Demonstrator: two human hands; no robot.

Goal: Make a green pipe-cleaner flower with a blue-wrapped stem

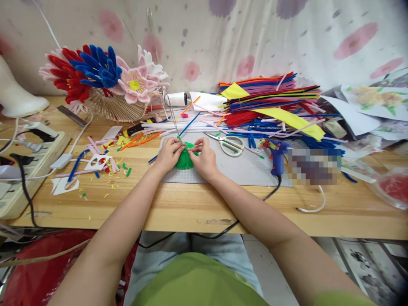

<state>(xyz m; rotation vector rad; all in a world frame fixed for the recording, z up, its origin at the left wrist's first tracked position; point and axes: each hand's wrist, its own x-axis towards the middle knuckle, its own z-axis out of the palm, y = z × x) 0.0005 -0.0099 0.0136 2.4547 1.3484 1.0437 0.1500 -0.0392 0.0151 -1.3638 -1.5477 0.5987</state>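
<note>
Head view: left hand [169,154] and right hand [205,159] pinch green chenille tuft [184,160], fingers nearly closed; loose grip could splay it.

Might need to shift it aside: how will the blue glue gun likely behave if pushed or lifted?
The blue glue gun may tug or twist when lifted, since a black cord trails from its handle. Its plastic-looking body is probably stiff. Rolling seems unlikely, given the jutting handle.
</note>
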